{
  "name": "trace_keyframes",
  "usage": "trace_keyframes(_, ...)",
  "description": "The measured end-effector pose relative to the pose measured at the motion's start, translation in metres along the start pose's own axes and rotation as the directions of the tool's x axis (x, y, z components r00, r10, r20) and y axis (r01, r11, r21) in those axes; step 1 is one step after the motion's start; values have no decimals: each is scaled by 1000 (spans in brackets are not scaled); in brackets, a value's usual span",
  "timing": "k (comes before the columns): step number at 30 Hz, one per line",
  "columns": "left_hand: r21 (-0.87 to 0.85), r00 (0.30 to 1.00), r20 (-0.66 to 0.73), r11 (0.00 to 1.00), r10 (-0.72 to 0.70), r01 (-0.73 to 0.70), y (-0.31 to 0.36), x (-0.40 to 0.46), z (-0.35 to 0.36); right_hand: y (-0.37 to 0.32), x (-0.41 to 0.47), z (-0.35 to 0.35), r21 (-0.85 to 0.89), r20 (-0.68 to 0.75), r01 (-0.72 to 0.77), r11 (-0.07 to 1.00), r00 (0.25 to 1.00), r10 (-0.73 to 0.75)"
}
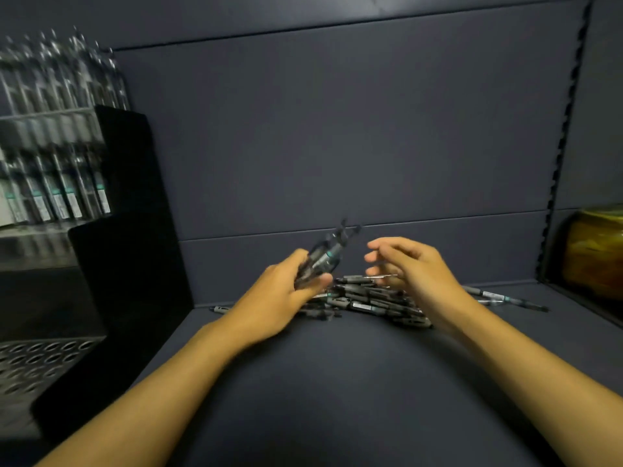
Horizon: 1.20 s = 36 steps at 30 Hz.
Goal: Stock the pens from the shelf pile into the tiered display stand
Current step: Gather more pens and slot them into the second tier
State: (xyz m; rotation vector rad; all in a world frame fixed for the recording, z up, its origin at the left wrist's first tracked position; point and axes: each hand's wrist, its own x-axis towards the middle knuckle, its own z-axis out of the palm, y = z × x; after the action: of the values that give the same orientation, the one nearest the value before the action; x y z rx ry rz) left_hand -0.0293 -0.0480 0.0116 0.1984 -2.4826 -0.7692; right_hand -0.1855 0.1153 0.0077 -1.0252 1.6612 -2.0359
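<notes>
A small bundle of pens (325, 256) is being gripped in the left hand (286, 298), fingers and thumb curled round the barrels, the tips being pointed up and to the right. The right hand (409, 267) is being held just above the pile of pens (371, 299), fingers loosely spread and holding nothing. The pile is being kept on the dark matte shelf (320, 382) near the back panel (337, 129), with bare shelf being left in front. At the left, the tiered display stand (111, 230) is being filled: upright pens are being held in its upper tiers, while a perforated lower tier (37, 362) is showing round holes. A yellowish packet (596, 247) is being kept beyond the right divider.
</notes>
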Motion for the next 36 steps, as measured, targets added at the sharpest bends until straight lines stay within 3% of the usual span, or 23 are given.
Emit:
trace_keyframes(3, -297, 981, -177, 955, -84, 28, 25, 4, 10, -11, -5, 7, -44, 107, 79, 996, 992, -74)
trace_keyframes(8, -509, 964, -203, 860, -171, 45, 42, 6, 34, -25, -21, 31, -129, 307, 155, 979, 946, -109)
trace_keyframes(13, -419, 949, -274, 907, -156, 28, 47, 6, 52, -15, -25, 43, -238, 211, 214, 947, 963, -165)
trace_keyframes(18, -526, 918, -356, 849, -176, -41, 50, 11, 63, -16, -22, 48, -275, 167, 266, 924, 960, -227)
trace_keyframes(27, -459, 945, -304, 888, -122, -33, 48, 7, 67, -8, -25, 51, -235, 88, 294, 927, 956, -281)
trace_keyframes(36, -567, 949, -297, 819, -103, -88, 59, 11, 56, -19, -13, 59, -278, 96, 328, 903, 945, -314)
